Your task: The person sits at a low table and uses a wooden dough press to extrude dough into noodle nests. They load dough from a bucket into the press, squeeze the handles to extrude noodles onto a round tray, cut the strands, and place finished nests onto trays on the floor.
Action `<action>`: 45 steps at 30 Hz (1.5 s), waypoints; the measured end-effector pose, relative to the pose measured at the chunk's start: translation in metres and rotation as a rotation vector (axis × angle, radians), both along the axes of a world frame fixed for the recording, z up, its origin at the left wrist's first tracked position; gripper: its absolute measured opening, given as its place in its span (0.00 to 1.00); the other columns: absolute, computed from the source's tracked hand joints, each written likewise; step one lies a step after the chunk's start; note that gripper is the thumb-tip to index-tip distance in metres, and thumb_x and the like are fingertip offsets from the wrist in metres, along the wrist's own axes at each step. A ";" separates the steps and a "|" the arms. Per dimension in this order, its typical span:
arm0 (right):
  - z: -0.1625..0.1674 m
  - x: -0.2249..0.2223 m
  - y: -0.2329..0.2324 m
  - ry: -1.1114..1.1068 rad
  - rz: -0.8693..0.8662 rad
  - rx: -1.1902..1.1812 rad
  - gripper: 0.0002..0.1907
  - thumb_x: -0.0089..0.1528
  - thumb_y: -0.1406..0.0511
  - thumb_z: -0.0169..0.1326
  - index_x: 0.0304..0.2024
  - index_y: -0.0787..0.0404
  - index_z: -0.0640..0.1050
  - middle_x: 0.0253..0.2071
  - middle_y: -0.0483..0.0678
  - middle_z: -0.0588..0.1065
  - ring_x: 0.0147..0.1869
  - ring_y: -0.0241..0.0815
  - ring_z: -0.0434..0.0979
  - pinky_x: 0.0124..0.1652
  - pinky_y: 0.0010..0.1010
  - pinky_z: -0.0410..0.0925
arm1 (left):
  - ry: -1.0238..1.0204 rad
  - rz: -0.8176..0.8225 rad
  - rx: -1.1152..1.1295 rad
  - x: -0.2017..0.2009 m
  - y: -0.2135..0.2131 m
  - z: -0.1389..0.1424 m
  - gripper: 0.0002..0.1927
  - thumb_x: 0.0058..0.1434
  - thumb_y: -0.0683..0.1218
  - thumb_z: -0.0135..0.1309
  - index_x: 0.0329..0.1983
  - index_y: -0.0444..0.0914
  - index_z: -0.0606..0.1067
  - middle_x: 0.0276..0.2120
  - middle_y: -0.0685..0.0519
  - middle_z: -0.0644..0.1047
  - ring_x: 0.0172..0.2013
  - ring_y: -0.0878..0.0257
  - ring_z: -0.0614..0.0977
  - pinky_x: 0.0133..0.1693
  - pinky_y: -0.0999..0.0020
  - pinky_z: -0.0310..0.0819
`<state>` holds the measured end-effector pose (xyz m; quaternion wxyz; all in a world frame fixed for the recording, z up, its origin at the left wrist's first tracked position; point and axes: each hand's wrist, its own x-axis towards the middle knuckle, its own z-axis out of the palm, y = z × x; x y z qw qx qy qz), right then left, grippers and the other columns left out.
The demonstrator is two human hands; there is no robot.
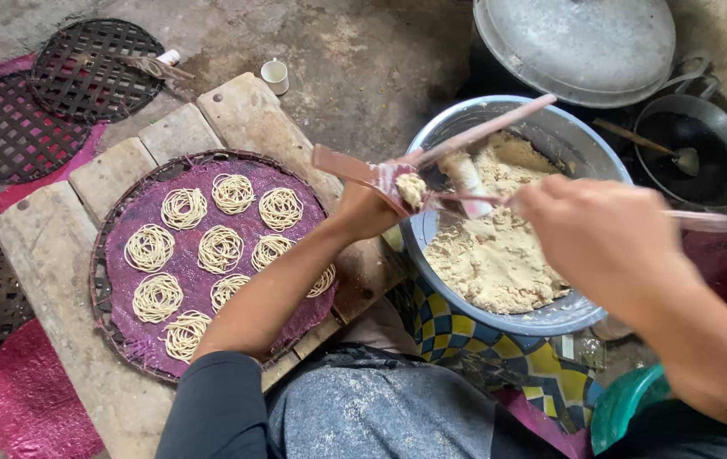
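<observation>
My left hand grips a wooden noodle press whose barrel is stuffed with pale dough. My right hand hovers over the metal bowl, fingers closed on the press's long lever handle. The metal bowl holds a heap of crumbly beige dough. To the left, a round woven tray lined with purple mesh carries several coiled noodle nests.
Wooden planks support the tray. Dark empty woven trays lie at the far left with pink mesh. A small cup, a large metal lid and a black pan with a ladle stand behind.
</observation>
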<state>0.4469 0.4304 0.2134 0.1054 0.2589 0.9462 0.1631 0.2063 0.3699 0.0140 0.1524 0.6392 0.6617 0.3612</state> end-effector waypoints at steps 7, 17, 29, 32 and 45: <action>-0.057 -0.040 0.000 -0.029 0.398 0.402 0.15 0.62 0.62 0.48 0.47 0.60 0.78 0.56 0.59 0.79 0.57 0.46 0.83 0.32 0.25 0.75 | 0.100 -0.049 0.313 0.020 0.005 0.006 0.39 0.56 0.53 0.66 0.69 0.47 0.64 0.60 0.45 0.76 0.51 0.51 0.82 0.50 0.58 0.78; -0.079 0.019 0.020 0.564 -0.113 -0.274 0.11 0.69 0.61 0.50 0.45 0.60 0.80 0.28 0.51 0.78 0.28 0.48 0.78 0.26 0.40 0.68 | 0.098 0.183 0.364 0.002 0.027 0.008 0.44 0.59 0.55 0.68 0.74 0.41 0.60 0.47 0.46 0.78 0.44 0.48 0.81 0.41 0.54 0.75; -0.202 0.049 0.044 0.855 -0.417 -0.699 0.22 0.69 0.60 0.49 0.66 0.49 0.75 0.27 0.47 0.77 0.23 0.36 0.69 0.22 0.32 0.65 | -0.120 0.385 0.023 -0.018 0.070 -0.012 0.45 0.53 0.52 0.63 0.74 0.44 0.59 0.48 0.42 0.79 0.45 0.43 0.81 0.46 0.49 0.75; -0.168 0.048 0.062 0.605 -0.212 -0.253 0.20 0.71 0.54 0.54 0.64 0.49 0.76 0.46 0.56 0.78 0.47 0.49 0.79 0.49 0.40 0.72 | -0.264 0.254 0.252 -0.034 0.044 -0.020 0.19 0.59 0.50 0.62 0.53 0.44 0.77 0.47 0.46 0.84 0.50 0.51 0.86 0.51 0.57 0.79; -0.079 -0.147 -0.027 1.221 0.789 -1.844 0.38 0.72 0.52 0.46 0.74 0.41 0.38 0.73 0.67 0.59 0.58 0.61 0.81 0.41 0.38 0.79 | -0.819 -0.054 -0.045 -0.023 -0.170 0.047 0.25 0.57 0.43 0.63 0.58 0.39 0.71 0.48 0.50 0.79 0.50 0.60 0.82 0.52 0.65 0.78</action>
